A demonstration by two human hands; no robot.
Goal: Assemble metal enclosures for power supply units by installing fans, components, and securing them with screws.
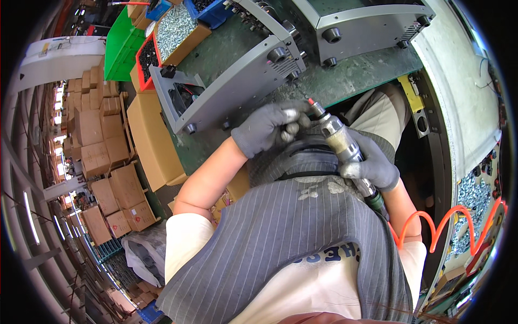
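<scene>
My right hand (374, 163), in a dark grey glove, is wrapped round the body of a pneumatic screwdriver (339, 139). The tool slants up and to the left, its reddish tip beyond the hand. Close beside that tip is my left hand (267, 127), also gloved, its fingers curled together. Whatever those fingers may pinch is too small to make out. Just past the left hand, a grey metal casing (237, 89) with round black feet lies on the green worktable (324, 89). An orange coiled air hose (431, 229) runs near the tool's rear end.
A second grey casing (372, 35) stands at the far right of the table. Screws fill a cardboard box (186, 46) at the back left, beside a red bin (141, 67) and a green bin (121, 48). More screws (468, 216) lie at the right. Stacked cartons (100, 129) stand left.
</scene>
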